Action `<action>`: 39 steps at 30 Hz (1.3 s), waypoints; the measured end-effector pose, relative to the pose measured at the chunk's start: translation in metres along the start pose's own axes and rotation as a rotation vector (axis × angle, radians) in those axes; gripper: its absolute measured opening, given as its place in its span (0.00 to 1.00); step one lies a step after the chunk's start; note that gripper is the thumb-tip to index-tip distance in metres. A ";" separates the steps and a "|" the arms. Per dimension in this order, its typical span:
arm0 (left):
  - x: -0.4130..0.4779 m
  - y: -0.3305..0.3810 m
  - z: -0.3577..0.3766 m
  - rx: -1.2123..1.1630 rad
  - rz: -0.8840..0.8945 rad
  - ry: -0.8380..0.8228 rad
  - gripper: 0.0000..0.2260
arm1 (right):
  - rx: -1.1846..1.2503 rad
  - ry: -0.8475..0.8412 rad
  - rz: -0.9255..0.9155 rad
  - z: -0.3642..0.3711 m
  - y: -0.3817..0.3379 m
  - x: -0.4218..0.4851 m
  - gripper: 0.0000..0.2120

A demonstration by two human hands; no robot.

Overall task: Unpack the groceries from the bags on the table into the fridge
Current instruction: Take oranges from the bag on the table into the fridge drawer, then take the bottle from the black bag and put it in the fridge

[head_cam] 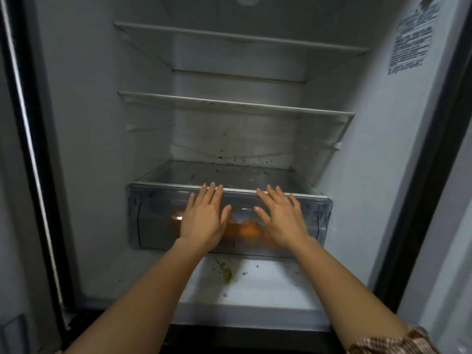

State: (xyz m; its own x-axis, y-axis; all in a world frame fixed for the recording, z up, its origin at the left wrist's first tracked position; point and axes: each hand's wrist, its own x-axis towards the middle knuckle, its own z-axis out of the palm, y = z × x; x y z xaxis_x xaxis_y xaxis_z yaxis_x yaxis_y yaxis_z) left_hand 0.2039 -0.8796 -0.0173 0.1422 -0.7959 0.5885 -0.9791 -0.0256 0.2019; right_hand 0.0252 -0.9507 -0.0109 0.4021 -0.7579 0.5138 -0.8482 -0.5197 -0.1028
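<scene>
The fridge stands open in front of me, its white interior filling the view. A clear plastic crisper drawer (150,218) sits at the bottom of the compartment. Several oranges (249,229) show blurred through its front. My left hand (204,218) lies flat against the drawer front, fingers straight and reaching the top edge. My right hand (281,218) presses flat on the front beside it, fingers spread. Neither hand holds anything. No grocery bags or table are in view.
Two glass shelves (235,104) above the drawer carry nothing; the cover shelf (229,172) over the drawer has dark crumbs. Green scraps (227,274) lie on the fridge floor below. The door seal (28,149) runs along the left, a label (411,37) on the right wall.
</scene>
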 end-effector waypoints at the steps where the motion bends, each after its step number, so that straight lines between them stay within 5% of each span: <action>1: -0.008 0.005 -0.006 -0.003 0.000 0.018 0.25 | 0.020 0.012 -0.003 -0.003 -0.004 -0.007 0.25; 13: -0.161 0.020 -0.127 -0.011 0.050 0.149 0.24 | 0.377 0.226 -0.075 -0.070 -0.106 -0.151 0.19; 22: -0.350 -0.042 -0.260 0.211 0.005 0.220 0.19 | 0.516 0.206 -0.233 -0.110 -0.266 -0.282 0.18; 33: -0.577 -0.165 -0.401 0.373 -0.457 0.147 0.24 | 0.610 0.035 -0.642 -0.125 -0.500 -0.413 0.19; 39: -0.683 -0.250 -0.451 0.457 -0.710 0.155 0.16 | 0.599 -0.130 -0.800 -0.096 -0.638 -0.464 0.22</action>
State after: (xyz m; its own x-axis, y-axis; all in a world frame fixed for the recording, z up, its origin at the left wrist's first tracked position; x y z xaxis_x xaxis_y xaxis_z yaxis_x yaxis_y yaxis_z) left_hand 0.4176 -0.0571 -0.1168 0.7289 -0.4086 0.5493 -0.6086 -0.7542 0.2466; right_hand 0.3465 -0.2293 -0.1016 0.8419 -0.1185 0.5264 -0.0140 -0.9801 -0.1982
